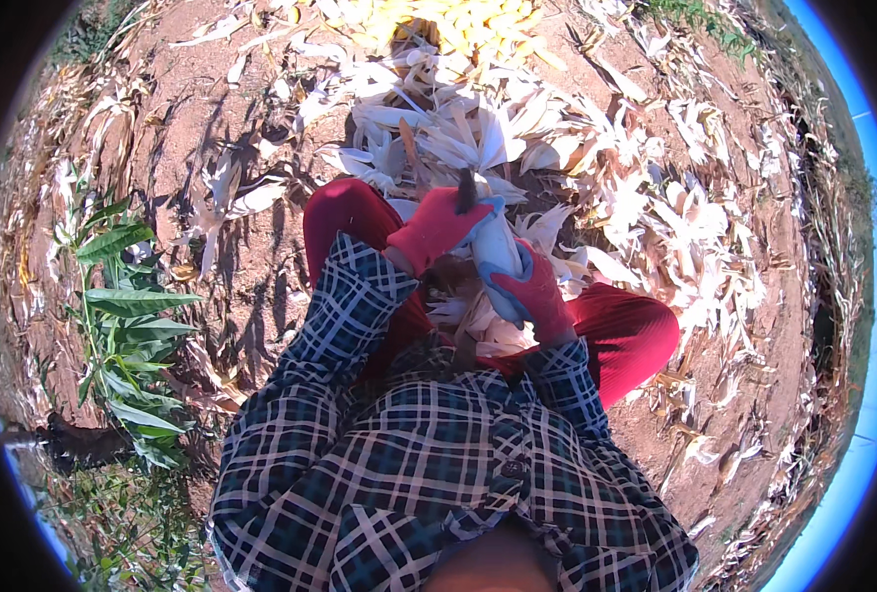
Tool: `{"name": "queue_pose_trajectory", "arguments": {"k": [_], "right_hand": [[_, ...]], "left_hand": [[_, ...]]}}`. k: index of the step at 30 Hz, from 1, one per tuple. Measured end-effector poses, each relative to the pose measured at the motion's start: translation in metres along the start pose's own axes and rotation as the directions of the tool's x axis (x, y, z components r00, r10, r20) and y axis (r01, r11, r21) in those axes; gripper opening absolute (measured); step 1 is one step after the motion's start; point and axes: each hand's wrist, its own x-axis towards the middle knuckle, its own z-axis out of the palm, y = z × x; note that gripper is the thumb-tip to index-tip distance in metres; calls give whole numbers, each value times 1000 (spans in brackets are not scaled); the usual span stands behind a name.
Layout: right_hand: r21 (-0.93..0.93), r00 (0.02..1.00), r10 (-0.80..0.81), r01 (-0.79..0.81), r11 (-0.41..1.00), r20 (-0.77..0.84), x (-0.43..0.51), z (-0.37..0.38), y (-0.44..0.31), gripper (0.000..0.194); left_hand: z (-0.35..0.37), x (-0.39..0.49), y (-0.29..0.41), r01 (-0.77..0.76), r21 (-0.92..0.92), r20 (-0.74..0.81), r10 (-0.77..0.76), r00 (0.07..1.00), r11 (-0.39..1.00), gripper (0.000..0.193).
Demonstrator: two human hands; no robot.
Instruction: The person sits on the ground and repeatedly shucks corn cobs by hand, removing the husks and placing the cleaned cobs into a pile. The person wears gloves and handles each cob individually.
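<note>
An ear of corn in its pale husk (499, 255) is held between my two gloved hands, slanting over my lap. My left hand (442, 226), in a red glove with a blue-grey palm, grips its upper end, where dark corn silk (467, 191) sticks up. Around the lower part of the ear closes my right hand (533, 288), gloved the same way. Loose dry husks (483, 140) lie in a heap just beyond my hands, and more lie between my legs. At the top of the view is a pile of husked yellow corn ears (461, 26).
My bent knees in red trousers (350, 214) flank the work. Dry husks (675, 222) spread over the bare soil to the right. A leafy green plant (128, 325) stands at the left, and dry stalks (845, 274) line the right edge.
</note>
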Motion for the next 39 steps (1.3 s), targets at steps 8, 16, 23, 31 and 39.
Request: {"name": "queue_pose_trajectory", "arguments": {"k": [8,16,23,31,39], "right_hand": [[-284,986,-163,146,948,-36,-50,-20,-35,65],[-626,931,-363,269,732,-25,-49,-10,-44,69],[-611,934,-353,248,752,-56,-46,6,-41,69],[571,931,190,-343,745,312,-50,15,-17,57],[283,976,47,-108,953,214,-35,19,-8,61]], "left_hand": [[7,-57,-3,118,-354,195,-50,979,928,23],[26,-70,-18,-8,-297,-144,-37,989,955,19],[35,-72,-28,8,-520,-180,-118,977,854,17],[27,-83,-26,127,-923,94,-107,990,363,13],[13,-60,1,66,-615,-87,-151,985,786,18]]}}
